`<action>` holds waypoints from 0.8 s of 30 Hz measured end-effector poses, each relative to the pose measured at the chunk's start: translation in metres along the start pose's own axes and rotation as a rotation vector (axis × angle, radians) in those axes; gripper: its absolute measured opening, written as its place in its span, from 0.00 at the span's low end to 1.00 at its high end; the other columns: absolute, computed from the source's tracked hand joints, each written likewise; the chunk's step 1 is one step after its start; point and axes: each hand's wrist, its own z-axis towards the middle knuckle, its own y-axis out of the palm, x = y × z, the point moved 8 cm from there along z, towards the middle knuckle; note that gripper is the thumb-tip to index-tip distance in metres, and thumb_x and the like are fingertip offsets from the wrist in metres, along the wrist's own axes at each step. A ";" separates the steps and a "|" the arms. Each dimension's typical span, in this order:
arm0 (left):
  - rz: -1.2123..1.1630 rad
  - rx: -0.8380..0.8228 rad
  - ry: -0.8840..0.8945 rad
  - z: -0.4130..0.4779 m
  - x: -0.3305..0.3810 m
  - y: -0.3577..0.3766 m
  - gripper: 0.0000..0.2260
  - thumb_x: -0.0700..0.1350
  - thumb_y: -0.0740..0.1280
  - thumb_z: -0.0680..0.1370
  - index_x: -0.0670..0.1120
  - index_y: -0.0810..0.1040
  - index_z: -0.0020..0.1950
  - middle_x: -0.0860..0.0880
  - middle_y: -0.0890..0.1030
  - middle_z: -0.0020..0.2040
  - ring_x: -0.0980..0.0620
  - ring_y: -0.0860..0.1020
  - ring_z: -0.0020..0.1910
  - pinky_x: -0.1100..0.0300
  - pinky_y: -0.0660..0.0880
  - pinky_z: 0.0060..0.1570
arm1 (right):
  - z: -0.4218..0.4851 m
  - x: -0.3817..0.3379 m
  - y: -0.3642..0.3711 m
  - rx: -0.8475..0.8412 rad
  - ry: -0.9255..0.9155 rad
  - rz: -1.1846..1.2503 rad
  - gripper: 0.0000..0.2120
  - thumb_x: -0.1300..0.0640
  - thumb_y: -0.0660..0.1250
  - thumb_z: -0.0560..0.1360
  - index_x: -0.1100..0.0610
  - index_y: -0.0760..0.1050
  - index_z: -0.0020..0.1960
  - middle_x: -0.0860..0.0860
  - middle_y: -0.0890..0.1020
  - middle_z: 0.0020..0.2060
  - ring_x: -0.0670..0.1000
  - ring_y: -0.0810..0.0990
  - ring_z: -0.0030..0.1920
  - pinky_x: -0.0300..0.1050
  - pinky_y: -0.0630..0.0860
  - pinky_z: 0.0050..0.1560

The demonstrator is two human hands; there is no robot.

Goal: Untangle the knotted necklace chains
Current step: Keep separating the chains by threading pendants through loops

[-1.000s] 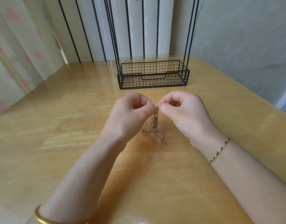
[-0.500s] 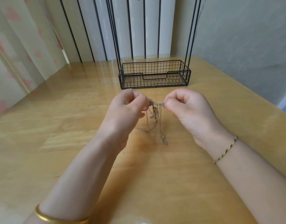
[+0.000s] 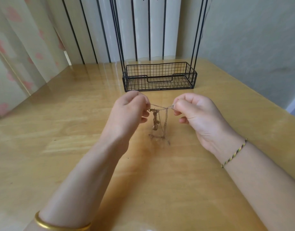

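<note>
Operator: Head view, the only one. What are my hands doing?

Spotter: Your left hand (image 3: pixel 128 112) has its fingers curled and pinches the necklace chains (image 3: pixel 155 120) at thumb and fingertip. Your right hand (image 3: pixel 196 114) pinches them too, at a small bright bit of the chain. Both hands are raised over the table (image 3: pixel 60 130).

Operator: Where do the chains sit?

Spotter: Between your two hands. One thin strand runs almost level from pinch to pinch. The knotted clump hangs just below it, nearer your left fingertips. Finer strands drop beside the clump, and their lower ends seem to reach the tabletop, though that part is blurred.

Operator: What differs from a second ago?

Spotter: Back then your fingertips nearly met and the chains hung as one bunch. Half a second ago a small gap had opened. Now your hands are clearly apart and the strand between them is drawn out. The clump has stayed on the left side.

Operator: Anything else around?

Spotter: A black wire basket (image 3: pixel 160 77) stands on the table beyond your hands, apart from them, where it was before. You wear a gold bangle (image 3: pixel 60 225) on your left forearm and a braided bracelet (image 3: pixel 233 153) on your right wrist.
</note>
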 end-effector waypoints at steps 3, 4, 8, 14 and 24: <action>-0.294 -0.095 -0.177 -0.001 -0.011 0.008 0.13 0.35 0.52 0.73 0.46 0.68 0.31 0.50 0.75 0.33 0.50 0.74 0.37 0.58 0.72 0.41 | 0.001 0.003 0.002 -0.009 0.017 0.013 0.09 0.65 0.63 0.71 0.56 0.73 0.34 0.51 0.73 0.34 0.49 0.70 0.39 0.41 0.67 0.39; -0.389 -0.134 -0.204 -0.003 -0.012 0.010 0.11 0.35 0.52 0.71 0.46 0.67 0.31 0.48 0.75 0.33 0.49 0.73 0.37 0.57 0.71 0.42 | 0.001 0.004 0.003 -0.014 0.024 0.017 0.09 0.65 0.63 0.71 0.56 0.72 0.33 0.50 0.73 0.33 0.49 0.70 0.39 0.41 0.67 0.39; -0.614 -0.148 -0.240 -0.008 -0.010 0.009 0.03 0.41 0.54 0.62 0.47 0.65 0.30 0.48 0.72 0.31 0.49 0.71 0.34 0.54 0.70 0.48 | 0.002 0.010 0.004 -0.027 0.066 0.069 0.11 0.65 0.62 0.71 0.55 0.72 0.31 0.45 0.74 0.27 0.48 0.73 0.38 0.41 0.69 0.38; -0.790 -0.170 -0.273 -0.008 -0.005 0.010 0.09 0.41 0.57 0.71 0.44 0.77 0.42 0.52 0.63 0.27 0.53 0.69 0.29 0.58 0.72 0.54 | 0.004 0.018 0.002 -0.018 0.153 0.152 0.11 0.64 0.60 0.73 0.55 0.71 0.33 0.47 0.78 0.29 0.48 0.77 0.37 0.41 0.70 0.37; -0.545 -0.097 -0.051 -0.006 0.007 0.004 0.22 0.35 0.61 0.78 0.55 0.70 0.69 0.49 0.83 0.52 0.58 0.62 0.21 0.65 0.72 0.28 | 0.005 0.024 0.005 -0.045 0.222 0.237 0.11 0.65 0.57 0.74 0.55 0.68 0.34 0.50 0.78 0.31 0.49 0.77 0.36 0.41 0.71 0.38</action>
